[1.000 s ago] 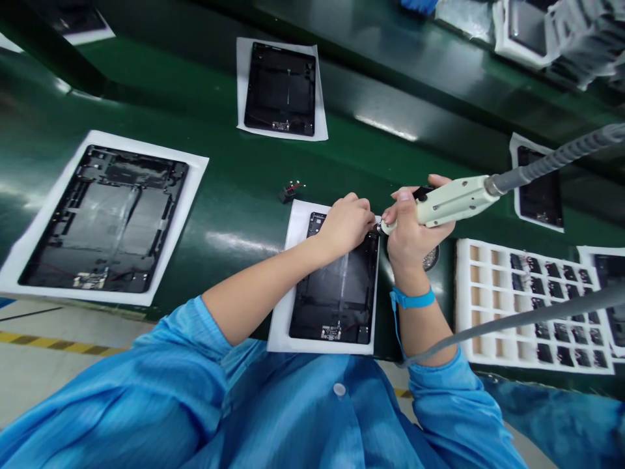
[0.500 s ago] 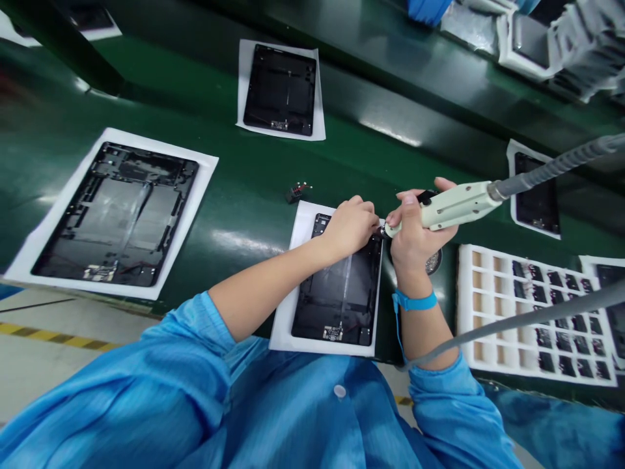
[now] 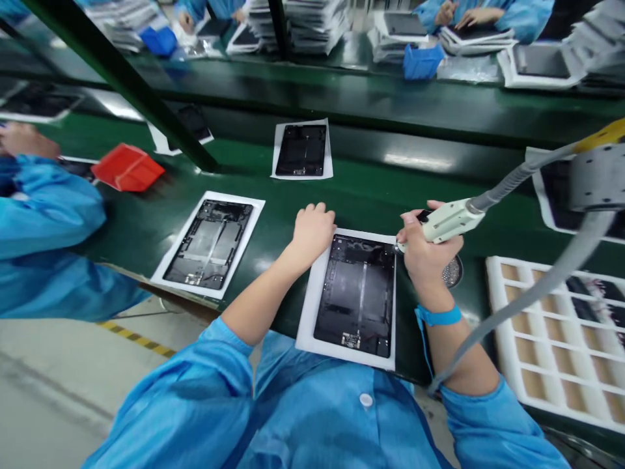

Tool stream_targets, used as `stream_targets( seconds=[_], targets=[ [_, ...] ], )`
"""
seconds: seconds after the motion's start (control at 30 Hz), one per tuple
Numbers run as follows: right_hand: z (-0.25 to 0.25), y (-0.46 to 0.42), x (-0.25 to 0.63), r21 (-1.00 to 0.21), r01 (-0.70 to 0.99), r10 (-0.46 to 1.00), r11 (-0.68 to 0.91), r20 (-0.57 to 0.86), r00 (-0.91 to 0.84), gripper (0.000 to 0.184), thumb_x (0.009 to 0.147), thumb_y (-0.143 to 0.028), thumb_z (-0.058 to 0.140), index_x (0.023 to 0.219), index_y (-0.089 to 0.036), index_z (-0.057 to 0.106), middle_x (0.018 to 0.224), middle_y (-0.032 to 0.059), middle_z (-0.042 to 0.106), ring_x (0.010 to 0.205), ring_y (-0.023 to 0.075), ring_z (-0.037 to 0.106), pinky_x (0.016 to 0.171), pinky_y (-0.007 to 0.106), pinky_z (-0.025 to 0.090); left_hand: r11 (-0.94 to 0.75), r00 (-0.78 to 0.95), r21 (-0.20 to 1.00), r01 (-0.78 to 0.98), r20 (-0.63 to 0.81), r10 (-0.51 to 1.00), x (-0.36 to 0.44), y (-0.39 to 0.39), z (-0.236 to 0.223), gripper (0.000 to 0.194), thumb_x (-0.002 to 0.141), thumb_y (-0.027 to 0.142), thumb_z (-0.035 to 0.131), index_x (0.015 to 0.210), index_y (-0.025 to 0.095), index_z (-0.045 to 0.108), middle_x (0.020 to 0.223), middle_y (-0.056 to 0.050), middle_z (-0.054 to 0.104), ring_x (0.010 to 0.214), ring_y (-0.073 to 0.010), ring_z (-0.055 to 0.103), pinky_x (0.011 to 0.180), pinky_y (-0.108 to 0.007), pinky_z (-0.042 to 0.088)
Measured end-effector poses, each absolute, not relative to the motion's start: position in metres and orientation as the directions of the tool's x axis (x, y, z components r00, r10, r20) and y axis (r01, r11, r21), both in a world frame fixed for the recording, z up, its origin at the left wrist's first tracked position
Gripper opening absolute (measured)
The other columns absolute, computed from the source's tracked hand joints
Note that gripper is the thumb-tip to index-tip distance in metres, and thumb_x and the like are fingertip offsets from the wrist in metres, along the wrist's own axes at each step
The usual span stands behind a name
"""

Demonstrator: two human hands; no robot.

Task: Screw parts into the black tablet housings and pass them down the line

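My right hand is wrapped round a pale electric screwdriver, its tip at the upper right corner of an open tablet housing. That black housing lies on a white sheet in front of me. My left hand rests palm down past the sheet's upper left corner. Its fingers are curled, and whatever lies under them is hidden. Partly behind my right wrist stands a round dish of small screws.
A white foam tray with compartments, some holding black parts, stands at right. More housings lie at left and further back. A red bin, a green post and a co-worker's sleeve are at left. A grey cable crosses my right forearm.
My left hand has moved off the housing to the upper left, where a small black part with red wires lay; that part is hidden now. The view has tilted up, showing co-workers.
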State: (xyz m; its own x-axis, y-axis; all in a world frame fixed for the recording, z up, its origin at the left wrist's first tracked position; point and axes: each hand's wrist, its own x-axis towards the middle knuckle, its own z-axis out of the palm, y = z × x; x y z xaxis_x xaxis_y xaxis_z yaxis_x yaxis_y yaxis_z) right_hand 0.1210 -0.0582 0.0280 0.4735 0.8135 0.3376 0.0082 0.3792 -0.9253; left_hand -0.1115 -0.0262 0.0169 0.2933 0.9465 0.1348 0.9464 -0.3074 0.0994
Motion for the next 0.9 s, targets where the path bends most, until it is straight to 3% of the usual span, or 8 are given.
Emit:
stream_targets(
  seconds=[0.1, 0.23, 0.37, 0.53, 0.63, 0.73, 0.8, 0.9],
  targets=[
    [0.040, -0.072, 0.145, -0.889, 0.037, 0.753, 0.456, 0.407, 0.518, 0.041, 0.084, -0.038, 0.093, 0.116, -0.026, 0.070, 0.085, -0.0062, 0.080, 0.047, 0.0104, 0.062, 0.048, 0.028, 0.055, -0.393, 0.373, 0.159, 0.906, 0.140, 0.917, -0.152, -0.044, 0.006, 0.035, 0.107, 0.008, 0.052, 0.104, 0.021, 0.084, 0.110, -0.015, 0.076, 0.102, -0.0313, 0.067, 0.089, -0.046, 0.058],
    [0.041, -0.085, 0.174, -0.845, 0.111, 0.666, 0.522, 0.486, 0.566, 0.038, 0.089, -0.041, 0.094, 0.116, -0.027, 0.071, 0.083, -0.0058, 0.079, 0.046, 0.0113, 0.059, 0.046, 0.030, 0.054, -0.450, 0.395, 0.238, 0.861, 0.245, 0.886, -0.199, -0.070, -0.009, 0.043, 0.111, 0.010, 0.047, 0.109, 0.031, 0.085, 0.122, -0.011, 0.079, 0.124, -0.0281, 0.071, 0.109, -0.045, 0.062],
    [0.035, -0.090, 0.179, -0.865, 0.147, 0.673, 0.480, 0.470, 0.570, 0.040, 0.089, -0.048, 0.095, 0.114, -0.028, 0.072, 0.082, -0.0047, 0.078, 0.046, 0.0129, 0.058, 0.045, 0.033, 0.053, -0.364, 0.262, 0.301, 0.881, 0.331, 0.907, -0.231, -0.076, -0.012, 0.025, 0.111, 0.021, 0.060, 0.105, 0.029, 0.083, 0.112, -0.010, 0.080, 0.127, -0.0302, 0.076, 0.113, -0.051, 0.065],
    [0.031, -0.099, 0.173, -0.906, 0.205, 0.748, 0.371, 0.422, 0.512, 0.036, 0.092, -0.044, 0.091, 0.117, -0.024, 0.073, 0.089, 0.0000, 0.081, 0.059, 0.0160, 0.070, 0.063, 0.037, 0.064, -0.378, 0.210, 0.297, 0.877, 0.470, 0.857, -0.227, -0.096, 0.008, 0.012, 0.108, 0.030, 0.072, 0.109, 0.025, 0.083, 0.117, -0.012, 0.082, 0.136, -0.0357, 0.073, 0.122, -0.058, 0.060],
    [0.029, -0.103, 0.175, -0.911, 0.229, 0.757, 0.344, 0.413, 0.506, 0.036, 0.091, -0.046, 0.092, 0.115, -0.026, 0.073, 0.090, 0.0007, 0.080, 0.067, 0.0196, 0.075, 0.076, 0.043, 0.070, -0.254, 0.121, 0.455, 0.853, 0.300, 0.946, -0.202, -0.133, 0.020, 0.024, 0.108, 0.037, 0.075, 0.127, 0.024, 0.081, 0.120, -0.012, 0.081, 0.107, -0.0284, 0.080, 0.100, -0.046, 0.067],
    [0.031, -0.104, 0.176, -0.904, 0.253, 0.750, 0.346, 0.428, 0.505, 0.034, 0.090, -0.045, 0.093, 0.112, -0.027, 0.074, 0.086, 0.0015, 0.077, 0.070, 0.0231, 0.077, 0.082, 0.048, 0.071, 0.063, -0.017, 0.610, 0.790, -0.081, 0.997, -0.175, -0.167, 0.025, 0.068, 0.096, 0.047, 0.088, 0.157, 0.023, 0.067, 0.118, -0.008, 0.080, 0.072, -0.0189, 0.073, 0.074, -0.036, 0.063],
    [0.035, -0.104, 0.175, -0.891, 0.259, 0.733, 0.373, 0.454, 0.507, 0.032, 0.091, -0.044, 0.093, 0.112, -0.025, 0.076, 0.084, 0.0022, 0.076, 0.068, 0.0227, 0.076, 0.078, 0.047, 0.071, 0.219, -0.041, 0.647, 0.731, -0.278, 0.960, -0.163, -0.177, 0.027, 0.085, 0.086, 0.049, 0.096, 0.160, 0.021, 0.063, 0.107, -0.004, 0.080, 0.065, -0.0176, 0.069, 0.067, -0.033, 0.056],
    [0.040, -0.107, 0.173, -0.859, 0.281, 0.692, 0.428, 0.511, 0.510, 0.035, 0.089, -0.043, 0.093, 0.110, -0.020, 0.077, 0.083, 0.0025, 0.077, 0.066, 0.0208, 0.075, 0.071, 0.043, 0.069, 0.288, 0.040, 0.692, 0.662, -0.417, 0.908, -0.156, -0.176, 0.028, 0.043, 0.086, 0.044, 0.091, 0.119, 0.020, 0.078, 0.083, 0.000, 0.074, 0.071, -0.0208, 0.069, 0.067, -0.030, 0.049]
  ],
)
